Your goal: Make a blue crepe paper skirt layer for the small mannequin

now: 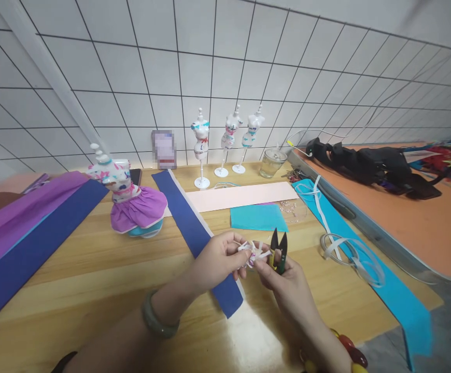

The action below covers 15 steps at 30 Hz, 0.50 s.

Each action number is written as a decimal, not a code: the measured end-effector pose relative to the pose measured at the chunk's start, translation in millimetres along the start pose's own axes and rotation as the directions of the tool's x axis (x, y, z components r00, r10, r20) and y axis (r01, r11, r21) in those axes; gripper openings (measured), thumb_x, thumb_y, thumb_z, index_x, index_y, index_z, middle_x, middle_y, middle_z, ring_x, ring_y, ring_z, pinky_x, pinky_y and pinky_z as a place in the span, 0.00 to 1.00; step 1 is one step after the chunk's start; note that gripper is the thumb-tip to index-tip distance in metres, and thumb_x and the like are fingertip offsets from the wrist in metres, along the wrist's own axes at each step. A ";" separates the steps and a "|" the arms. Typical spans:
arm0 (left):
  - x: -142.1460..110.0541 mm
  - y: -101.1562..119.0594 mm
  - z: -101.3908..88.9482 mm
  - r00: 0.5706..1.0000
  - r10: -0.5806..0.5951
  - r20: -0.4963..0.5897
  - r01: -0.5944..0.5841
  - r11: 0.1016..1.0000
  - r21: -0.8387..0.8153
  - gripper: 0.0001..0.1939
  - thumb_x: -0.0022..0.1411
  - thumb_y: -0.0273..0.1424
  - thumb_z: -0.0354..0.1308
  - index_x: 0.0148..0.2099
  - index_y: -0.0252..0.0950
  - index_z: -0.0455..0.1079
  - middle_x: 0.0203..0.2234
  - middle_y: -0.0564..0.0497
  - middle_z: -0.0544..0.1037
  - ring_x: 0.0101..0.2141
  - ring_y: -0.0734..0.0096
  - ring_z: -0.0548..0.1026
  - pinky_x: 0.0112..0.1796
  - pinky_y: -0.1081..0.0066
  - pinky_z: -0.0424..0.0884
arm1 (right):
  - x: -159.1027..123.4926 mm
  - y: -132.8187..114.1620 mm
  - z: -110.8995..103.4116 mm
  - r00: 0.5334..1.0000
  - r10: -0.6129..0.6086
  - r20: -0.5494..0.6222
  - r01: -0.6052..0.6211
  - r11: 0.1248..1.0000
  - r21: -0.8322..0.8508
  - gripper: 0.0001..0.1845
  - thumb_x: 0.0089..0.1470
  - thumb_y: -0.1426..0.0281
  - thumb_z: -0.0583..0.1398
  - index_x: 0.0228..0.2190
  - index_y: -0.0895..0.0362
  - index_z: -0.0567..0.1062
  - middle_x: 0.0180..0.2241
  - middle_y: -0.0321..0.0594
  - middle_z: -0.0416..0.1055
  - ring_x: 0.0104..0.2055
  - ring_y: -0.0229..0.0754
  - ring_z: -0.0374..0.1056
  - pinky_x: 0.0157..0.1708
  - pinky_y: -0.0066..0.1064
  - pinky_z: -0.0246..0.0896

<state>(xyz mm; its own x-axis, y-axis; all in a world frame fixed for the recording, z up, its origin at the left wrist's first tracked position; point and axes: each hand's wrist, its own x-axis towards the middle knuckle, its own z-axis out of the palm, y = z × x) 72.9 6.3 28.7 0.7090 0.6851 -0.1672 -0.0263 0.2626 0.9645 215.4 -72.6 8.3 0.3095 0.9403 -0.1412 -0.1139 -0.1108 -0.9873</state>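
Lengthwise, pointing toward wall [140,65], snips [283,245] held in right fingers [269,275], left fingers [238,260] pinching ribbon [252,260]

The place looks like a sewing or craft workspace: miniature dress forms [201,141] stand near a tiled wall [124,67], a tiny purple skirt [140,208] dresses another, and fabric strips [188,225] lie across the wooden tabletop [93,282].

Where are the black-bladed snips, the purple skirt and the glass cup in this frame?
Black-bladed snips [283,247]: head view, on the blade nearer the picture's right.
Purple skirt [140,209]: head view, middle of the gathered fabric.
Glass cup [271,166]: head view, front wall.
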 end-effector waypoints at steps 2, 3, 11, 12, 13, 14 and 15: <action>-1.0 -1.7 1.4 1.000 0.009 0.022 -0.009 0.999 0.043 0.08 0.56 0.31 0.56 0.35 0.35 0.61 0.19 0.57 0.71 0.18 0.80 0.68 0.20 0.78 0.62 | 2.1 -2.8 0.8 0.999 0.007 0.043 -0.007 1.000 -0.008 0.12 0.43 0.61 0.67 0.28 0.56 0.78 0.23 0.35 0.68 0.20 0.31 0.55 0.19 0.25 0.50; -1.3 -2.8 1.9 0.999 0.005 0.040 -0.007 0.999 0.050 0.07 0.56 0.30 0.56 0.35 0.35 0.60 0.20 0.56 0.72 0.18 0.80 0.69 0.20 0.78 0.63 | 2.6 -4.5 1.2 0.997 0.010 0.071 -0.009 1.000 -0.012 0.11 0.43 0.61 0.67 0.27 0.56 0.78 0.22 0.35 0.68 0.20 0.32 0.56 0.20 0.26 0.52; -0.5 -4.2 -2.3 0.988 -0.063 0.140 0.077 0.993 -0.091 0.11 0.55 0.31 0.58 0.34 0.36 0.57 0.18 0.58 0.71 0.18 0.79 0.69 0.22 0.77 0.65 | -3.6 -24.0 7.1 0.958 -0.113 0.262 0.130 0.990 -0.048 0.10 0.53 0.64 0.60 0.24 0.55 0.77 0.22 0.38 0.71 0.28 0.40 0.66 0.35 0.33 0.61; -1.1 -2.2 -2.6 0.986 -0.067 0.155 0.083 0.991 -0.101 0.12 0.55 0.32 0.59 0.34 0.36 0.57 0.19 0.57 0.71 0.19 0.79 0.70 0.23 0.76 0.65 | -3.4 -24.3 6.4 0.964 -0.108 0.242 0.125 0.991 -0.055 0.11 0.53 0.64 0.60 0.22 0.55 0.76 0.22 0.38 0.70 0.27 0.39 0.65 0.32 0.31 0.60; -1.8 -0.1 -2.4 0.983 -0.067 0.169 0.087 0.989 -0.116 0.12 0.55 0.34 0.59 0.34 0.35 0.58 0.19 0.56 0.72 0.20 0.78 0.71 0.25 0.75 0.66 | -2.8 -23.7 5.0 0.974 -0.101 0.201 0.115 0.991 -0.062 0.12 0.52 0.63 0.61 0.21 0.55 0.75 0.21 0.37 0.69 0.25 0.38 0.63 0.29 0.30 0.59; -2.6 1.9 -1.9 0.980 -0.066 0.186 0.091 0.987 -0.132 0.13 0.55 0.34 0.60 0.35 0.35 0.59 0.20 0.55 0.72 0.21 0.77 0.71 0.26 0.73 0.67 | -1.9 -22.2 3.3 0.984 -0.089 0.153 0.100 0.993 -0.070 0.11 0.50 0.63 0.62 0.21 0.56 0.74 0.21 0.36 0.68 0.23 0.37 0.61 0.25 0.28 0.57; -3.4 3.3 -0.8 0.978 -0.062 0.201 0.092 0.985 -0.144 0.14 0.54 0.34 0.61 0.36 0.34 0.59 0.21 0.54 0.72 0.23 0.76 0.72 0.28 0.72 0.68 | -0.9 -19.9 1.4 0.991 -0.075 0.108 0.083 0.994 -0.074 0.12 0.49 0.62 0.63 0.22 0.56 0.74 0.20 0.35 0.66 0.22 0.35 0.58 0.22 0.27 0.53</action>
<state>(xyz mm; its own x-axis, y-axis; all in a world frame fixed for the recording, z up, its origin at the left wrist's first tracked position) 69.8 5.4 32.3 0.8367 0.5166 -0.1819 -0.0621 0.4195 0.9056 216.0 -70.8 28.3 0.2136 0.9752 -0.0580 -0.0175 -0.0556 -0.9983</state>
